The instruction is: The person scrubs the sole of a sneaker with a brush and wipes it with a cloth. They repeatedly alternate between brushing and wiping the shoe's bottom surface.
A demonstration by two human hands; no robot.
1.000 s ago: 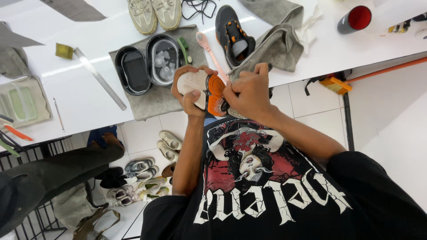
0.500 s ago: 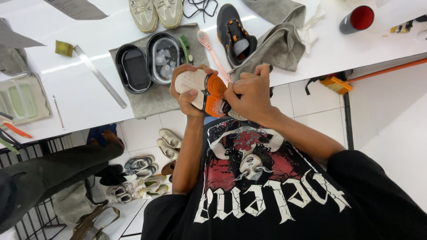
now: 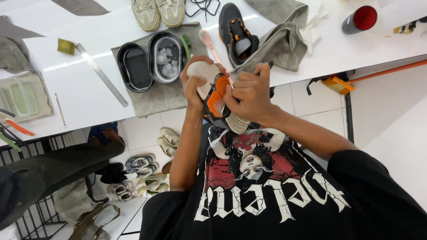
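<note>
Orange-and-cream sneaker [image 3: 218, 100], sole upward: left hand [image 3: 194, 84] clasps the toe to steady it. Right hand [image 3: 249, 93], fingers curled, presses a grey cloth [image 3: 280, 46] against the sole, seemingly for wiping.

Desk is pretty cluttered: a pair of beige sneakers [image 3: 158, 12] up top, two black oval tubs [image 3: 151, 60] sitting on a grey mat [image 3: 171, 95], with a green brush [image 3: 186, 44] and a pink brush [image 3: 208, 42] just beside them. There's also a metal ruler [image 3: 101, 74], a black-and-orange shoe [image 3: 237, 33] against a grey cloth [image 3: 280, 46], and a red-lined cup [image 3: 359, 20]. More shoes [image 3: 138, 171] sit on the tiled floor under the table.
</note>
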